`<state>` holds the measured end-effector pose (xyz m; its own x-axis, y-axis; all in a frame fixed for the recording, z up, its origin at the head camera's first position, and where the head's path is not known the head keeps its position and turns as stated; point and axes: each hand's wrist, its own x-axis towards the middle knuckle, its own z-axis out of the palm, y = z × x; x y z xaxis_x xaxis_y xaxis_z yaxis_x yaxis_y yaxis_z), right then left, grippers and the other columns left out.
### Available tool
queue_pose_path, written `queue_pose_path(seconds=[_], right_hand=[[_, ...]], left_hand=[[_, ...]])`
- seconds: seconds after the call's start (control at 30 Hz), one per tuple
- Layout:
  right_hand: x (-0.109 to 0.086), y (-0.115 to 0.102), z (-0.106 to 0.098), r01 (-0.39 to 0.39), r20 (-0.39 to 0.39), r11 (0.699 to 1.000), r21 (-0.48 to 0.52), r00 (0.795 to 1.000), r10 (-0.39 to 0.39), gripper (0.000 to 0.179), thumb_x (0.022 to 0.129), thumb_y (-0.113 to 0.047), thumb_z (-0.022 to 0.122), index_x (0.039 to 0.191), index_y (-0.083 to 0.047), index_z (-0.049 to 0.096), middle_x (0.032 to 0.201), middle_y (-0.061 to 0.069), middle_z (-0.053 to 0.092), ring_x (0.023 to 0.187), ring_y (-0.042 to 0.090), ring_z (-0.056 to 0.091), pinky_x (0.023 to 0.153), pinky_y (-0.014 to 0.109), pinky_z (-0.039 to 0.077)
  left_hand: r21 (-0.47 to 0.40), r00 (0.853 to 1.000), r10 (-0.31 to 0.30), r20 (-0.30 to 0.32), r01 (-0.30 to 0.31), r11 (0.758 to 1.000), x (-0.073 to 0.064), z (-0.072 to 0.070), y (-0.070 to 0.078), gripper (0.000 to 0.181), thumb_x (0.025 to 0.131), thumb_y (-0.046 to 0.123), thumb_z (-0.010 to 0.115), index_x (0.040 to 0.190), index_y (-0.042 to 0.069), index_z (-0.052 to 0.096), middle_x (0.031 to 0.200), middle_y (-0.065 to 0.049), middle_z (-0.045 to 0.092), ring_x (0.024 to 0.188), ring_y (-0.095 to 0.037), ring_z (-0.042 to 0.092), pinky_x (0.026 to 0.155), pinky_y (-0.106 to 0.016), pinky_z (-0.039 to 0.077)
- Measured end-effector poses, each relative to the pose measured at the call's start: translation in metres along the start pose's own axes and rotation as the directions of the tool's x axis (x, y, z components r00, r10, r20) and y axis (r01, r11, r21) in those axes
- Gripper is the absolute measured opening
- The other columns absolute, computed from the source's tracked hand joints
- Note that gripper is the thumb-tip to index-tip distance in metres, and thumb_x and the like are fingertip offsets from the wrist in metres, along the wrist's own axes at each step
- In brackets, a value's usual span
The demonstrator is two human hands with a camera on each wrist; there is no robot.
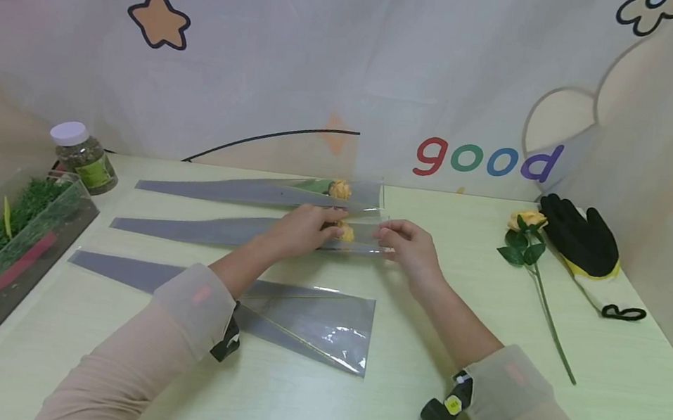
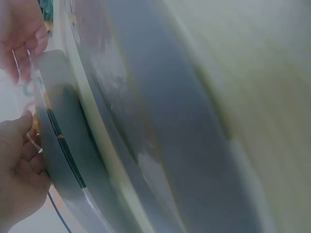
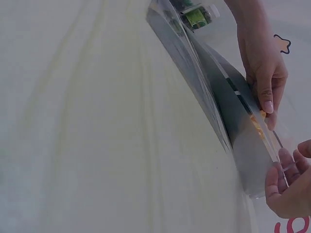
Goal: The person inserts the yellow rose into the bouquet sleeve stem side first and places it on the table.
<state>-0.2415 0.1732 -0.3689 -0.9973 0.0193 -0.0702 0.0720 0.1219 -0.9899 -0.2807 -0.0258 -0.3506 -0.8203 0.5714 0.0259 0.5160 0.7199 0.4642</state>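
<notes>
The middle clear-fronted grey flower sleeve (image 1: 232,229) has a yellow rose (image 1: 344,231) in its wide right end. My left hand (image 1: 303,231) reaches over the sleeve from the left, thumb and fingers pinching at the rose head. In the right wrist view, the left fingertips (image 3: 268,108) are right at the yellow petals. At the sleeve's open end, my right hand (image 1: 412,254) pinches the clear edge between thumb and fingers. Behind lies another sleeve (image 1: 218,187) holding a yellow rose (image 1: 340,189). Nearer to me, a flat sleeve (image 1: 322,321) lies below my left forearm.
A loose yellow rose (image 1: 527,222) with a long green stem lies to the right, beside a black and white glove (image 1: 582,235). On the left are a lidded jar (image 1: 84,159) and a clear box (image 1: 43,256) with artificial grass. A printed cloth (image 1: 305,57) backs the table.
</notes>
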Motion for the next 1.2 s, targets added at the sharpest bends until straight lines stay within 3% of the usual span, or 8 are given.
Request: queue_pose_path(seconds=[0.1,0.37,0.6,0.77,0.87,0.97,1.07,1.2], right_hand=[[0.0,-0.002,-0.002,0.01,-0.015,1.0,0.009,1.0,-0.01,0.029,0.092,-0.011,0.056,0.113,0.008,0.055,0.095,0.006,0.064,0.097,0.029,0.056,0.087,0.039,0.048],[0.0,-0.001,-0.004,0.002,-0.041,0.999,-0.033,0.999,-0.004,0.029,0.092,-0.011,0.056,0.112,0.009,0.056,0.09,0.003,0.065,0.093,0.026,0.056,0.082,0.034,0.049],[0.003,-0.004,-0.011,-0.04,-0.056,0.996,-0.085,0.998,0.035,0.029,0.095,-0.014,0.051,0.116,0.005,0.056,0.104,0.012,0.061,0.095,0.024,0.056,0.081,0.03,0.049],[0.0,-0.012,-0.019,-0.05,-0.106,0.992,-0.117,0.994,0.038,0.029,0.096,-0.015,0.049,0.118,0.003,0.055,0.113,0.013,0.055,0.097,0.025,0.055,0.083,0.028,0.048],[-0.005,-0.02,-0.022,-0.021,-0.121,0.988,-0.152,0.993,0.002,0.029,0.096,-0.015,0.049,0.117,0.003,0.055,0.114,0.012,0.053,0.098,0.025,0.054,0.084,0.029,0.048],[-0.014,-0.029,-0.023,0.016,-0.125,0.979,-0.205,0.991,-0.042,0.027,0.095,-0.017,0.05,0.116,0.0,0.057,0.114,0.012,0.054,0.099,0.027,0.053,0.086,0.032,0.048],[-0.027,-0.037,-0.023,0.037,-0.087,0.959,-0.281,0.994,-0.064,0.026,0.095,-0.019,0.052,0.115,-0.004,0.058,0.114,0.01,0.055,0.1,0.028,0.053,0.086,0.035,0.047],[-0.046,-0.038,-0.02,0.086,0.055,0.89,-0.449,0.996,-0.068,0.026,0.094,-0.02,0.054,0.115,-0.006,0.06,0.112,0.009,0.059,0.097,0.027,0.054,0.078,0.035,0.048]], left_hand=[[0.001,1.0,-0.006,0.003,0.006,1.0,0.0,0.0,-0.001,0.045,0.096,0.027,0.051,0.138,0.011,0.045,0.14,-0.009,0.042,0.049,-0.013,0.03,0.078,-0.032,0.04],[0.025,1.0,-0.011,0.011,0.011,1.0,0.002,0.0,-0.001,0.045,0.096,0.028,0.051,0.137,0.011,0.046,0.14,-0.008,0.042,0.063,-0.015,0.043,0.079,-0.032,0.039],[0.019,1.0,-0.014,0.019,0.014,1.0,0.004,0.001,-0.003,0.046,0.096,0.027,0.051,0.138,0.01,0.045,0.14,-0.01,0.041,0.041,-0.011,0.026,0.057,-0.028,0.038],[0.012,1.0,-0.01,0.015,0.01,1.0,0.002,-0.001,-0.003,0.046,0.095,0.028,0.051,0.138,0.01,0.045,0.134,-0.012,0.049,0.041,-0.009,0.027,0.051,-0.027,0.034],[0.008,1.0,0.0,0.0,0.0,1.0,-0.001,-0.006,-0.003,0.047,0.095,0.029,0.052,0.138,0.01,0.045,0.129,-0.012,0.053,0.048,-0.013,0.037,0.061,-0.03,0.041],[0.008,1.0,0.012,-0.017,-0.012,1.0,-0.007,-0.013,-0.003,0.049,0.094,0.03,0.053,0.138,0.009,0.045,0.129,-0.011,0.053,0.081,-0.019,0.06,0.083,-0.034,0.045],[0.002,1.0,0.022,-0.022,-0.022,1.0,-0.016,-0.021,-0.004,0.05,0.094,0.03,0.054,0.139,0.01,0.044,0.136,-0.01,0.047,0.117,-0.026,0.05,0.097,-0.04,0.04],[-0.018,0.998,0.049,-0.032,-0.05,0.999,-0.033,-0.031,-0.004,0.05,0.094,0.028,0.055,0.139,0.009,0.043,0.137,-0.01,0.045,0.113,-0.026,0.054,0.098,-0.04,0.039]])
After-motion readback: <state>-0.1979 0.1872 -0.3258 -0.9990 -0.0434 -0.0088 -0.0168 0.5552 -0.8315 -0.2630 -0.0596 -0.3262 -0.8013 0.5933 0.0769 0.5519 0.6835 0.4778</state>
